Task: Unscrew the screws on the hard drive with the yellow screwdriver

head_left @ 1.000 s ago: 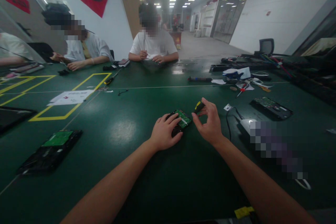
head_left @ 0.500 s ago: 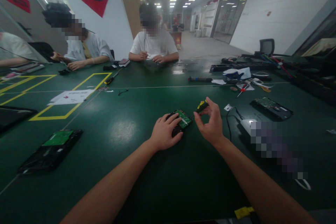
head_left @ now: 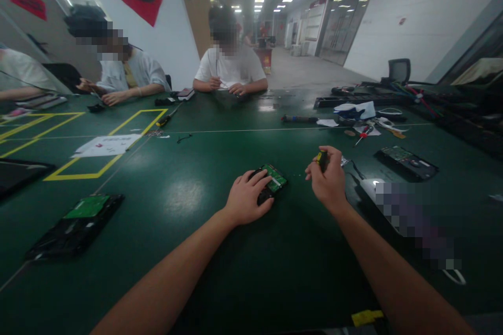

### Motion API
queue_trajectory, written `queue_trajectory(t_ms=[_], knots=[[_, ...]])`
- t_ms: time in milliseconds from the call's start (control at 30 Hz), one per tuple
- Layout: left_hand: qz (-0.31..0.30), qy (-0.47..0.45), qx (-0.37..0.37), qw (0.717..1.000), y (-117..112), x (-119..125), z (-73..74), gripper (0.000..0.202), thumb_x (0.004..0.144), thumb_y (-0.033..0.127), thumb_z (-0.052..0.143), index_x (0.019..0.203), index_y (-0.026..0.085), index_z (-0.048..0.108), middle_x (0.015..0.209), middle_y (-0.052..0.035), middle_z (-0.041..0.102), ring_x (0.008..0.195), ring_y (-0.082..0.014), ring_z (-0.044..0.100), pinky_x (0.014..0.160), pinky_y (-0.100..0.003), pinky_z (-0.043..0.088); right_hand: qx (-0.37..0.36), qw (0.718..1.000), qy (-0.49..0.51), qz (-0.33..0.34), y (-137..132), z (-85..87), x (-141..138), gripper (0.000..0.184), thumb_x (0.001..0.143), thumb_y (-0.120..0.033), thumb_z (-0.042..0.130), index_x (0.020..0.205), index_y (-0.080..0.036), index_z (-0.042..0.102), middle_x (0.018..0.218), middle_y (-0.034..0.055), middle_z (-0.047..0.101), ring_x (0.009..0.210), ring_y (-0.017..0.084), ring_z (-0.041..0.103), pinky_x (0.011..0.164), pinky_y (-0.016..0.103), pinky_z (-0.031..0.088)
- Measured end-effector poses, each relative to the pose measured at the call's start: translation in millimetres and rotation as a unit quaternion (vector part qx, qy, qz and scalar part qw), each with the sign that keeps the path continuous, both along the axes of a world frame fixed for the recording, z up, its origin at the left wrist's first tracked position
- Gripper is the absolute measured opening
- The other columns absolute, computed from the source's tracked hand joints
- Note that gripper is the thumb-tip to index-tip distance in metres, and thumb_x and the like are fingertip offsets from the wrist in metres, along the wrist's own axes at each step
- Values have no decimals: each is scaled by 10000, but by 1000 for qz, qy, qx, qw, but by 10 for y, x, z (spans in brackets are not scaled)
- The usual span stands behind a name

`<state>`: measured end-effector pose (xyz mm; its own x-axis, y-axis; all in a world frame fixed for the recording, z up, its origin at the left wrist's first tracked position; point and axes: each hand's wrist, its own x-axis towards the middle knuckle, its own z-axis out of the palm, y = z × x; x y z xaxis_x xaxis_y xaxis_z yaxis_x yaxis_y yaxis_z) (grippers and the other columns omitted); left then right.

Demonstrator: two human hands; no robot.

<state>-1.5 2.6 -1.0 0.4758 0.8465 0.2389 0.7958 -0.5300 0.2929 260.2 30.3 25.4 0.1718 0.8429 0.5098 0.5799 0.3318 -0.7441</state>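
My left hand [head_left: 247, 198] lies on a small black hard drive [head_left: 270, 182] whose green circuit board faces up, the fingers curled over its near-left side. My right hand [head_left: 329, 179] is closed round a screwdriver [head_left: 321, 158] with a yellow and black handle, held upright a little to the right of the drive and clear of it. The screwdriver's tip is hidden behind my fingers. Tiny specks, perhaps screws [head_left: 295, 176], lie on the green table [head_left: 188, 230] between drive and hand.
Another drive [head_left: 74, 225] lies at near left, and one more [head_left: 405, 160] at right beside a black cable [head_left: 342, 188]. Paper [head_left: 106, 145] sits in yellow floor-tape marking. Tools and clutter [head_left: 365, 115] lie far right. Two people [head_left: 230, 65] sit across the table, a third at far left.
My right hand has drawn the screwdriver away from the drive, to the right, and turned it from slanted to upright. The left hand has stayed on the drive.
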Motion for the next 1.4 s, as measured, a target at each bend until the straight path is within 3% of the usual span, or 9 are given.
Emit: queue_trajectory(t_ms=[67,133,233,467,600,800,1000,1167,1400], knots=[[0,0,1,1000,-3,3,4,668,910,578,576,1513,307,477,1609,-36,445,1473,-387,351,1156,-617,335,-71,996,-54,-25,55,-41,62,471,884,-241,506,1348,-222,431,967,29,665,636,162,651,689,357,566],[1,0,4,1000,-5,6,12,659,913,577,571,1507,305,486,1610,-37,444,1471,-385,355,1156,-613,337,-139,973,-179,-44,103,-95,120,398,875,-283,560,1262,-208,512,1015,71,696,786,211,693,754,365,553],[-1,2,7,1000,-5,10,24,654,914,574,567,1502,297,496,1605,-38,452,1467,-381,361,1150,-602,348,-179,956,-229,-25,141,-177,179,274,878,-351,625,1111,-207,618,937,87,725,804,257,700,725,369,527],[-2,-1,5,1000,-15,17,46,656,904,565,583,1496,294,503,1598,-35,462,1460,-382,369,1151,-598,347,-189,934,-303,17,181,-280,162,199,929,-322,602,1081,-221,683,1078,90,733,1001,256,688,869,361,499],[-1,-1,3,1000,-16,17,53,651,911,570,572,1500,302,497,1603,-31,455,1468,-378,362,1157,-599,342,-196,926,-323,19,209,-306,133,149,940,-267,559,958,-206,694,1023,92,727,948,245,680,841,355,492],[-1,3,4,1000,-8,16,41,653,912,562,572,1502,293,494,1600,-39,460,1470,-382,356,1152,-601,344,-195,925,-325,11,187,-292,106,206,960,-310,551,1079,-200,679,1062,100,697,957,247,661,829,352,478],[0,5,3,1000,-20,17,53,658,911,558,578,1503,284,495,1605,-43,454,1461,-386,363,1151,-594,343,-201,929,-311,17,198,-300,88,130,934,-267,583,943,-206,697,999,103,685,928,243,645,812,337,454],[-6,5,7,1000,-15,5,53,653,915,550,578,1505,282,494,1602,-54,456,1453,-390,372,1141,-603,353,-208,943,-258,25,188,-217,109,145,932,-265,569,936,-196,695,991,103,704,935,230,652,819,321,451],[-74,19,-4,997,81,-97,77,699,897,506,619,1537,279,453,1616,-72,430,1463,-407,359,1144,-621,350,-252,953,-136,104,50,-45,63,196,894,-344,578,914,-203,713,612,-15,644,548,142,600,573,259,433]])
